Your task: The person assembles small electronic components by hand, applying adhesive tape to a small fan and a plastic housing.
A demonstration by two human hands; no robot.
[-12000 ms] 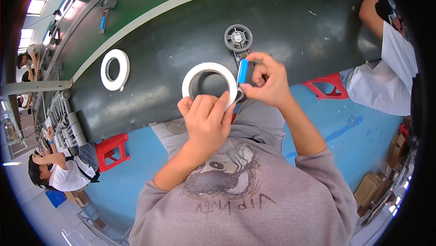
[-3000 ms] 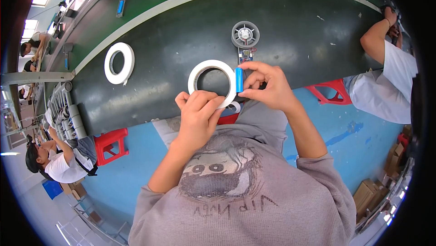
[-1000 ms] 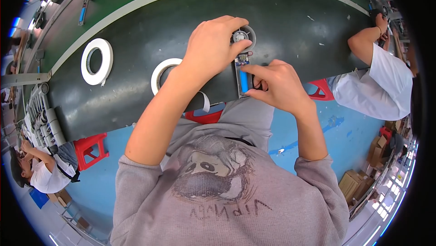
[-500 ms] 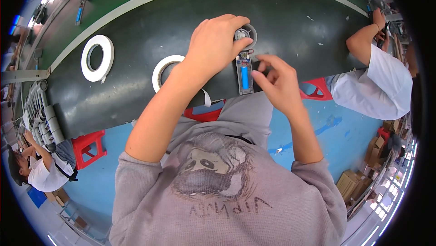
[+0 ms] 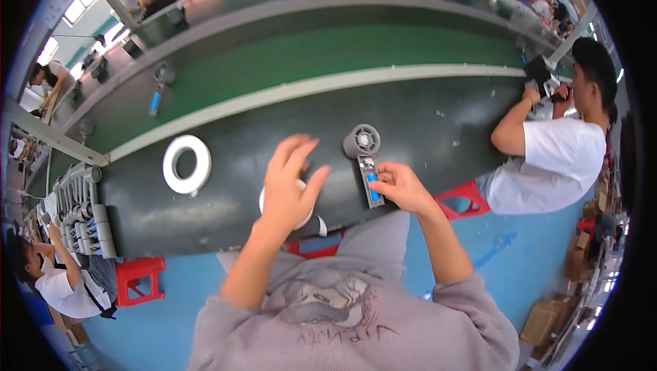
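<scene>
The right hand pinches the near end of a small handheld fan, fingers closed on its grey handle beside the blue strip. The left hand is released: fingers spread, palm down, holding nothing, hovering over a white tape roll that it largely hides.

The step in hand appears to be positioning the fan on the dark worktable between tape applications. The next move likely calls for the left hand to close on the roll beneath it while the right keeps the handle steady.

The fan lies flat at the near table edge, right of the covered roll: round grey head with visible vanes at the far end, flat handle pointing near. A second white tape roll lies well apart to the left. A seated person in a white shirt works at the right.
</scene>
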